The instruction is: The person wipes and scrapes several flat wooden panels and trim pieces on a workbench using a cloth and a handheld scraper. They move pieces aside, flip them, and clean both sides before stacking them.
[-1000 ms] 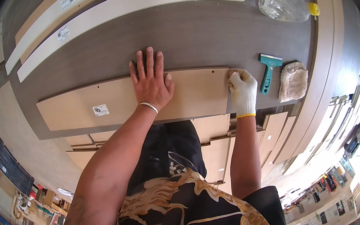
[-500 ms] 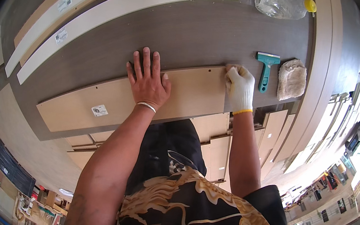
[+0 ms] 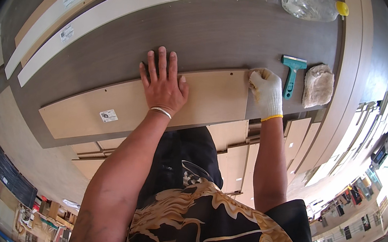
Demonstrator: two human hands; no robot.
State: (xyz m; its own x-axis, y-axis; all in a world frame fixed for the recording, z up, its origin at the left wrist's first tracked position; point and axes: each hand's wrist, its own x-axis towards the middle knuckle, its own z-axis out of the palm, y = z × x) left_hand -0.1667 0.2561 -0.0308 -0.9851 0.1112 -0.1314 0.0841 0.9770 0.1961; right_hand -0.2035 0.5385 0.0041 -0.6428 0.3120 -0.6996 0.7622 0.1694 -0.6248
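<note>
A long beige wood panel [image 3: 207,93] with a small label and small holes lies on the dark tabletop in front of me. My left hand [image 3: 166,85], bare with a white band at the wrist, rests flat across its far edge, fingers spread past it onto the tabletop. At the panel's far right corner is my right hand [image 3: 267,92], in a white knit glove with a yellow cuff. Its fingers are curled closed beside the panel's right end; anything inside them is hidden. Just right of that glove lies a teal-handled scraper [image 3: 291,77], beside a fluffy beige pad [image 3: 318,86].
A clear plastic bottle [image 3: 312,5] with a yellow cap lies at the far right of the dark tabletop [image 3: 215,31]. Long white strips [image 3: 135,8] lie along the far left. Long boards [image 3: 348,87] run down the right side. More panels [image 3: 232,165] are stacked below the near edge.
My gloved right hand has shifted slightly right, off the panel's corner to just beside its end. My left hand stays flat on the panel. The view has moved a little.
</note>
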